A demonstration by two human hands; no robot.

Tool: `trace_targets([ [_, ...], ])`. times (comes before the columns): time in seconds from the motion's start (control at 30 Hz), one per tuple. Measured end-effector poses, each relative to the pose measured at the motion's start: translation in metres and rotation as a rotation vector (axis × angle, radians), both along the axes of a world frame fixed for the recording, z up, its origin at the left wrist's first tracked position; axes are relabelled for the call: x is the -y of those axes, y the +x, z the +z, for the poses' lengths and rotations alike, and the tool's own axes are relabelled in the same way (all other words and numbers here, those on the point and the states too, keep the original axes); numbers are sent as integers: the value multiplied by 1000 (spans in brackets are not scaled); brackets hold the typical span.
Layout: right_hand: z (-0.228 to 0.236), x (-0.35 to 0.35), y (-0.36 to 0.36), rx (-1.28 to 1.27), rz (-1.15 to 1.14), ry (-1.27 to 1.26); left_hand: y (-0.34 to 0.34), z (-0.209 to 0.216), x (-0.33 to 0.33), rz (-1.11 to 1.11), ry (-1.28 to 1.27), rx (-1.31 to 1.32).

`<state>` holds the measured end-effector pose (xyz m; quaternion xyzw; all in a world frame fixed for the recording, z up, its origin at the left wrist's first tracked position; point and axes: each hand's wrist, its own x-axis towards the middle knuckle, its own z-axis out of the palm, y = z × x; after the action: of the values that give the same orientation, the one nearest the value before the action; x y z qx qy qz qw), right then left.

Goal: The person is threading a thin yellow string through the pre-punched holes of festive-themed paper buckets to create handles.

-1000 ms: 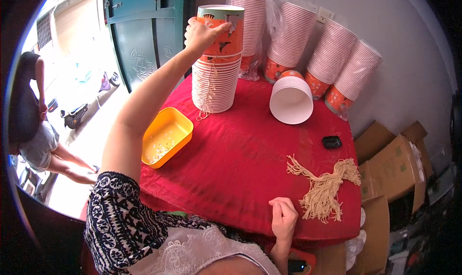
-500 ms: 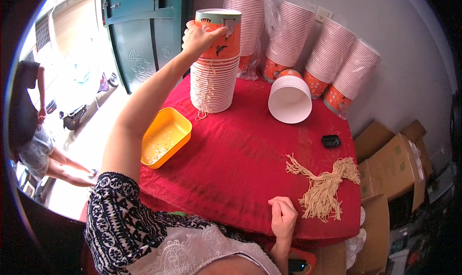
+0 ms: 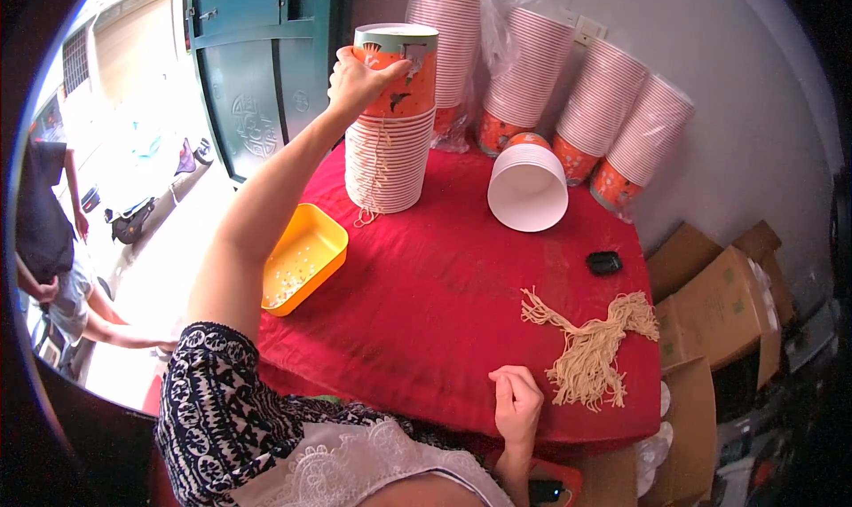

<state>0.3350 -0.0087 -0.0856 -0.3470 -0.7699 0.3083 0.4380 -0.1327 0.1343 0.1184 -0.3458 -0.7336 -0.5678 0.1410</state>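
Note:
At the far left of the table, my left hand point(image 3: 362, 83) grips the topmost paper bucket point(image 3: 413, 86), orange with a green band, thumb across its front and fingers round its left side. This bucket sits upside down on a tall stack of nested paper buckets point(image 3: 386, 165) with pale rims. Thin beige strings point(image 3: 377, 174) hang down the stack's front to the cloth. Near the front edge my right hand point(image 3: 516, 402) rests closed in a fist; whether anything is inside is hidden. To its right lies a bundle of beige strings point(image 3: 590, 352).
A yellow tub point(image 3: 333, 254) with small white bits stands at the left edge of the red-covered table point(image 3: 426, 312). White-mouthed buckets point(image 3: 528, 192) lie on their side. Plastic-wrapped stacks point(image 3: 532, 68) line the wall. A small black object point(image 3: 603, 262) lies right; cardboard boxes point(image 3: 719, 312) stand beyond.
My left hand keeps its grip on the top bucket, and my right hand stays closed. The whole view has shifted slightly. At the left, the person outside has changed posture.

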Motion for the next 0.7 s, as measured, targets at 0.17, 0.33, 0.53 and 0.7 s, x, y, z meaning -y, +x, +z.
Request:
trace_targets([
  [0.17,-1,0,0,-5,-2,21,9,1,3,23,-4,-9],
  [0.33,-1,3,2,9,11,44,18,2,8,35,-39,-3],
  [0.53,-3,5,1,-12,14,131,39,-13,20,276,-151,-220],
  [0.7,10,-6,2,23,28,241,102,-76,54,-242,124,-518],
])
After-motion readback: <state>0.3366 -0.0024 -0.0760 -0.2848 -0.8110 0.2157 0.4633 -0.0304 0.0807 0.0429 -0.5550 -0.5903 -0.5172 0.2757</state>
